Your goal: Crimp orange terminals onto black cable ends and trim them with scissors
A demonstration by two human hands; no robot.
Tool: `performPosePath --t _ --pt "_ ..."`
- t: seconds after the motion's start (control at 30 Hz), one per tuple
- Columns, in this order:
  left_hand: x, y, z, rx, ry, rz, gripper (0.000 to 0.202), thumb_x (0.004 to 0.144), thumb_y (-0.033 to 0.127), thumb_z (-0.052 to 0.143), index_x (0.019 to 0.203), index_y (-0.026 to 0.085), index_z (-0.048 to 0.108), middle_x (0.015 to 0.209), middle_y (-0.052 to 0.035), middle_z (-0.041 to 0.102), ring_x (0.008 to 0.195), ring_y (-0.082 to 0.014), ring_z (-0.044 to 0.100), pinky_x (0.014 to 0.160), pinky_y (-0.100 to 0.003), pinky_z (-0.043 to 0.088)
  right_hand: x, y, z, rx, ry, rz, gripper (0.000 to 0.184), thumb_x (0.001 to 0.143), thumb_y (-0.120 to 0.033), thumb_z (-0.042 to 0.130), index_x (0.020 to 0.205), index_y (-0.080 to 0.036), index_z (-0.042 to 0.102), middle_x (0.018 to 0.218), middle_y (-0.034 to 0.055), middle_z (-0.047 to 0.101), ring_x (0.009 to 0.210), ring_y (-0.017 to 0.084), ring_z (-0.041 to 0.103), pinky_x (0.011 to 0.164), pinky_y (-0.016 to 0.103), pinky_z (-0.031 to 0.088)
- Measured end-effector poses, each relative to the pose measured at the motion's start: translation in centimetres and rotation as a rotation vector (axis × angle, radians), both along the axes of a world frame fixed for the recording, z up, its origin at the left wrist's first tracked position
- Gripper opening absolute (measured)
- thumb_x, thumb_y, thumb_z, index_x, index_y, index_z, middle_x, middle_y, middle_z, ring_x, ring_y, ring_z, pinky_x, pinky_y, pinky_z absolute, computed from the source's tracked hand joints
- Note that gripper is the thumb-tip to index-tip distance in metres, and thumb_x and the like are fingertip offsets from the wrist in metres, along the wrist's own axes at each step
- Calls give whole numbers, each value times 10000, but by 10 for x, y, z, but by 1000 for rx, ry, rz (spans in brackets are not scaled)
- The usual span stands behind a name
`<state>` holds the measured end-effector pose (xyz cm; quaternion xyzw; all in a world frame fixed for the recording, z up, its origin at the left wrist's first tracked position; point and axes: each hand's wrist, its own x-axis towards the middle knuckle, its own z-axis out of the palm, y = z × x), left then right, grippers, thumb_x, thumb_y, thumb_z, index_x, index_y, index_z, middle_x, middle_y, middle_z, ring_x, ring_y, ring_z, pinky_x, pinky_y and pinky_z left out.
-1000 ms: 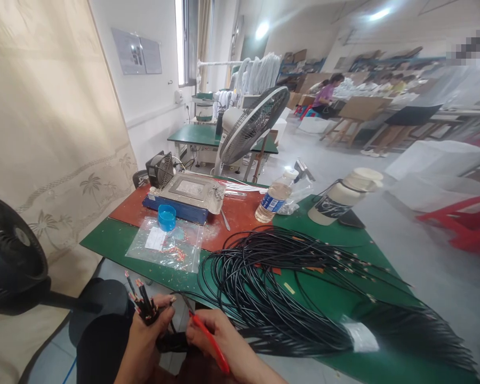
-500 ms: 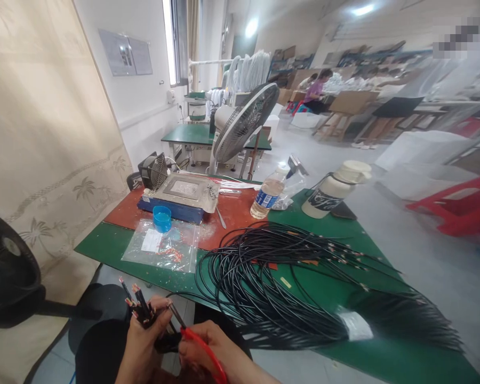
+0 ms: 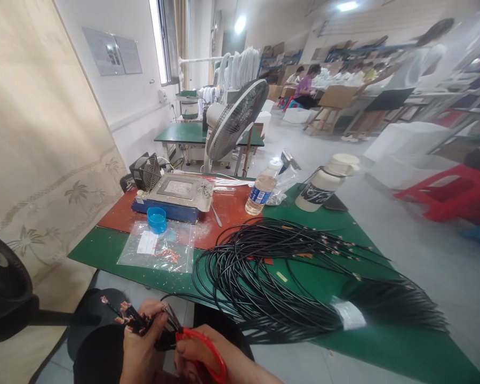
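Observation:
My left hand (image 3: pixel 140 344) is closed around a bunch of black cable ends (image 3: pixel 122 314) with stripped coloured wire tips that point left. My right hand (image 3: pixel 196 352) grips a red-handled cutting tool (image 3: pixel 202 349), its jaws at the cable ends beside my left thumb. Both hands are low, in front of the green table (image 3: pixel 104 248). A big coil of black cables (image 3: pixel 264 277) lies on the table just above my right hand, tied with a white label (image 3: pixel 348 314).
A clear bag of small parts (image 3: pixel 160 248), a blue cup (image 3: pixel 157 220), a blue-based machine (image 3: pixel 176 194), a water bottle (image 3: pixel 260 189) and a white jug (image 3: pixel 324 184) stand on the table. A black fan (image 3: pixel 4 290) is at left, a standing fan (image 3: pixel 234 120) behind. People work far back.
My left hand has tilted the cable ends down and to the left. The red tool has moved closer to the bunch. The view has shifted slightly.

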<state>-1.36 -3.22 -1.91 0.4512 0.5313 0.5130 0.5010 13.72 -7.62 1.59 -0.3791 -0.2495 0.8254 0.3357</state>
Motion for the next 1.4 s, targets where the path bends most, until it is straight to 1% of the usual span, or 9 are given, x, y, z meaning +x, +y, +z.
performPosePath --t 0.1,0.2,0.3,0.47,0.6,0.8,0.97,1.2,1.4 --pt "-5 0 -7 111 70 35 75 592 277 741 614 226 692 706 -20 658 697 -167 584 604 -227 473 0 1 1 8 44 8 297 675 -387 589 575 -107 595 433 -31 476 385 49 399 382 170 249" --pt "-7 1 -12 155 129 -4 56 603 268 734 629 231 702 705 -27 671 716 -177 595 654 -244 483 -1 1 0 56 42 1 345 690 -431 584 572 -107 590 430 -31 469 390 51 404 382 173 246" --pt "-5 2 -10 86 110 -51 84 610 296 728 616 220 693 689 -23 647 668 -163 566 595 -236 462 -2 0 -1 123 -47 -22 401 635 -497 659 566 -112 569 419 -52 435 379 41 372 384 177 243" --pt "2 0 1 -40 -19 -14 169 566 324 753 580 186 656 612 10 539 507 -99 402 429 -217 339 -1 -2 -7 161 -77 -10 427 605 -514 703 568 -115 556 458 -49 457 405 39 378 397 174 243" --pt "5 -1 5 -83 -100 8 196 530 313 778 567 174 644 612 12 526 497 -86 374 411 -209 308 0 -2 -9 155 -90 -5 427 605 -513 701 560 -123 535 461 -48 455 415 45 380 404 179 248" --pt "6 -1 6 -69 -116 7 196 529 319 781 561 176 651 602 19 529 474 -68 356 401 -195 292 -1 -1 1 131 -114 21 420 623 -515 667 543 -135 509 442 -62 439 400 40 361 405 178 242" --pt "3 -1 3 -41 -64 -50 148 595 298 746 593 180 656 623 16 526 498 -83 367 426 -209 322 1 0 6 137 -138 34 421 625 -516 646 515 -147 474 438 -64 429 404 40 356 411 183 246" --pt "6 -1 10 -5 -20 -35 164 572 308 751 554 183 645 581 17 524 485 -90 377 416 -213 332 -2 0 3 123 -77 8 377 613 -457 668 510 -137 499 427 -62 427 394 35 361 399 181 236" --pt "-1 -1 -4 103 99 -16 67 647 272 702 620 223 666 685 -3 614 638 -149 530 551 -234 441 -1 -1 4 108 -43 19 362 630 -451 655 526 -135 511 448 -57 442 395 33 356 395 178 230"
